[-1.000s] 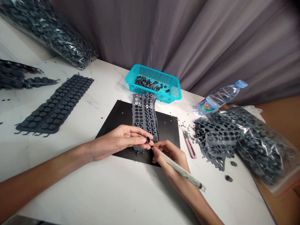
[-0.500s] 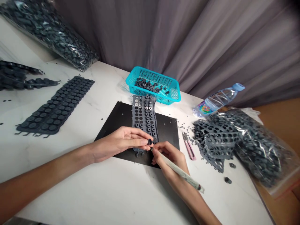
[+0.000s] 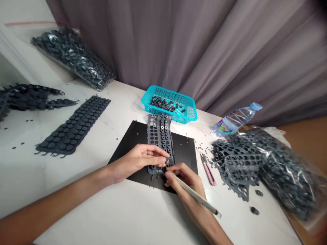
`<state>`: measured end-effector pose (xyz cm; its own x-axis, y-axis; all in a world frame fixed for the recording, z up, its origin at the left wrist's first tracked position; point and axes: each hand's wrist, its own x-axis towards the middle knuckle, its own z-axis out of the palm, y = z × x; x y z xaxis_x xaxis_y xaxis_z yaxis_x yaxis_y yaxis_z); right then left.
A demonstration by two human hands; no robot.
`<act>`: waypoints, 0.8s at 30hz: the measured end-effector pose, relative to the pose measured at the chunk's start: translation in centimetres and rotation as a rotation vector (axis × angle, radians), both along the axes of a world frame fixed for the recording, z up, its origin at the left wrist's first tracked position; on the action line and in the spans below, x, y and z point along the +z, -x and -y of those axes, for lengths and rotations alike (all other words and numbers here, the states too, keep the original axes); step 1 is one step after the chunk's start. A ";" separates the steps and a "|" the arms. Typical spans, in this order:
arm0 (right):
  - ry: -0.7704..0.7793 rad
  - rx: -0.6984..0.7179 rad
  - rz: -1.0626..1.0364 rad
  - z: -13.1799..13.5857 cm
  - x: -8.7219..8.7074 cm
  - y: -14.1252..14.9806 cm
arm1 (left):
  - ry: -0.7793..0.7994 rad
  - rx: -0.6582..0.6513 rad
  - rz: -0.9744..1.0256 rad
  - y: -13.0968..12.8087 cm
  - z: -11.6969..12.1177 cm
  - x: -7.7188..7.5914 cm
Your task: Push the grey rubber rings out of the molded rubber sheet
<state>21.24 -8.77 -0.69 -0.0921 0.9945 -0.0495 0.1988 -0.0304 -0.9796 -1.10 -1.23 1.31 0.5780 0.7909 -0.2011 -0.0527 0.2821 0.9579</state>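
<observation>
A grey rubber strip (image 3: pixel 159 134), full of holes and small rings, lies lengthwise on a black mat (image 3: pixel 130 144). My left hand (image 3: pixel 141 160) rests on the strip's near end, with its fingers pinched on a small dark rubber ring (image 3: pixel 168 160) held against the strip. My right hand (image 3: pixel 185 178) is closed round a thin pale stick tool (image 3: pixel 195 196). The tool's tip points at the strip's near end, right beside the left fingertips. A teal basket (image 3: pixel 190 110) with several loose rings stands just beyond the strip.
Pink snips (image 3: pixel 208 165) lie right of the mat, beside a pile of punched-out sheets (image 3: pixel 237 158) and a clear bag of parts (image 3: pixel 288 173). A water bottle (image 3: pixel 235 119) lies behind. Left are a full rubber sheet (image 3: pixel 74 124), a stack of sheets (image 3: pixel 28 97) and another bag (image 3: pixel 74 58).
The view has shifted, so everything sits lower and further right in the picture. Both hands stay at the strip's near end; the left fingertips with the ring have dropped onto the strip.
</observation>
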 end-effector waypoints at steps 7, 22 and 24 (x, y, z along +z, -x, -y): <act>-0.015 0.016 -0.011 -0.4 -1.0 0.4 | -0.494 0.160 -0.189 -0.3 -6.1 -0.1; -0.026 0.053 0.001 -0.6 -0.9 0.2 | -1.075 0.311 -0.439 -3.6 -14.2 2.2; -0.010 0.032 -0.012 -0.4 -0.4 0.2 | -1.050 0.225 -0.453 -1.5 -10.4 2.1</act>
<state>21.03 -8.36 -1.08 -0.1247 0.9914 -0.0385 0.1874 -0.0146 -0.9822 0.40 9.16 3.44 0.4465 0.7664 0.4618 0.4058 -0.6335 0.6588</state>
